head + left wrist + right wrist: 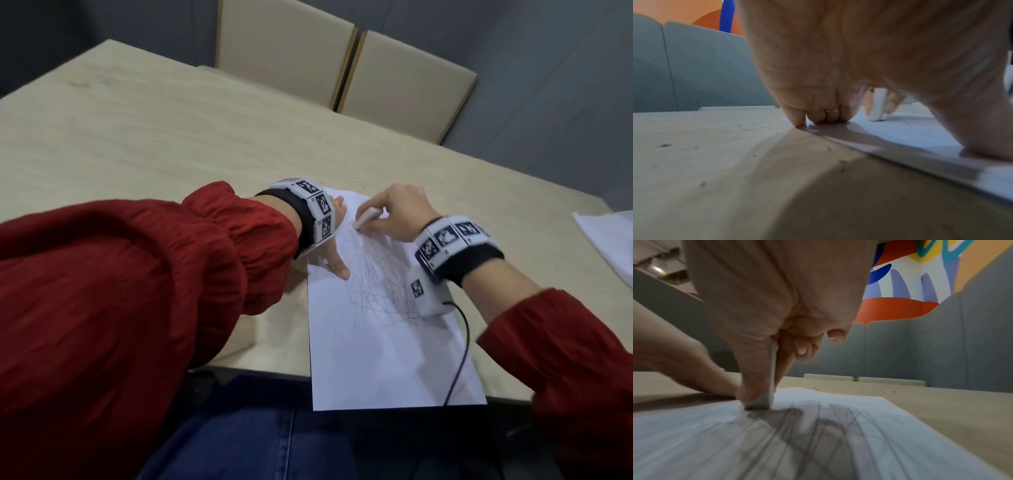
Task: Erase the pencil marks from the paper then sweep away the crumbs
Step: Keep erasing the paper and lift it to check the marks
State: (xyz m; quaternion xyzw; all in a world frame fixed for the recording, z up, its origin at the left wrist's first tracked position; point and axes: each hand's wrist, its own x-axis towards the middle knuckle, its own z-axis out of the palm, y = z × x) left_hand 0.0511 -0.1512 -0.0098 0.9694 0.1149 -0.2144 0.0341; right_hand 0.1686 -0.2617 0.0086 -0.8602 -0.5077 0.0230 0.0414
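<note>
Paper lies at the near edge of the bench, its near end overhanging that edge, with pencil marks tangled across its middle. In the head view the left hand lies spread along the paper's left edge, fingers straight and holding nothing, while the right hand pinches a white eraser whose tip meets the sheet at the far end of the scribble. Judged: erasing is barely begun, since most lines remain. From the left wrist view, the left fingertips press the far left corner and the thumb bears on the sheet nearer the camera; dark crumbs already dot the bench beside the paper. That brace should hold firm, and strokes should run away from it, so the sheet does not buckle. From the right wrist view, the eraser stands nearly upright between thumb and fingers, its lower end flat on the paper; the far edge looks slightly rumpled. Short, moderate strokes are advised, working toward the near end, keeping the right wrist's cable off the marks.
</note>
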